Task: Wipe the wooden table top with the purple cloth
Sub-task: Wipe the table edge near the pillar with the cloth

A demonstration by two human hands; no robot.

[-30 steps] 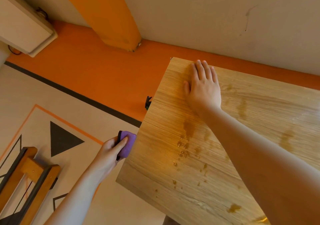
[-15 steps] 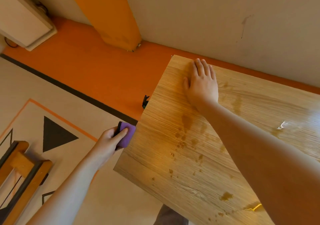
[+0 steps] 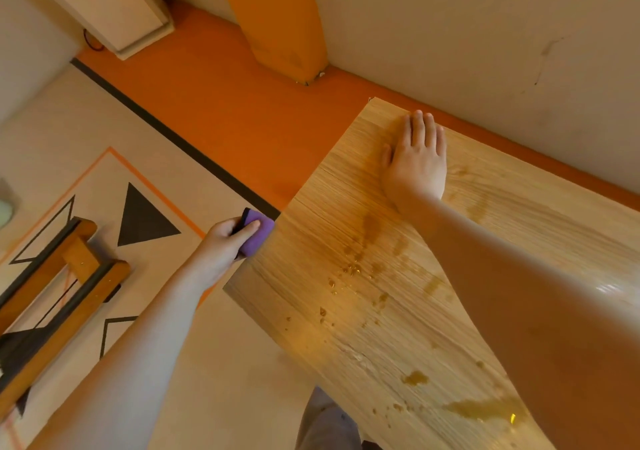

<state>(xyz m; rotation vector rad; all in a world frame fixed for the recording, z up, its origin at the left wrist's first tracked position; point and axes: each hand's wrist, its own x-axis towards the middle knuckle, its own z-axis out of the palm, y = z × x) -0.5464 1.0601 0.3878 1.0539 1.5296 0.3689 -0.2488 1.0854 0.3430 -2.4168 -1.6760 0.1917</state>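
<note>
Left hand (image 3: 221, 247), fingers (image 3: 250, 226) curled round the cloth (image 3: 259, 240), hovers at the desk's (image 3: 311, 227) left edge, spills (image 3: 370, 231) lying just rightward, while the right hand (image 3: 417, 167) rests flat near the far corner.

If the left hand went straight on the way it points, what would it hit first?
Probably the table edge; the cloth in the left hand is right beside it, though height is unclear.

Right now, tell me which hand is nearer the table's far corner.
Right. The right hand lies flat on the table beside that corner; the left hand holds the cloth at the table's side edge.
</note>
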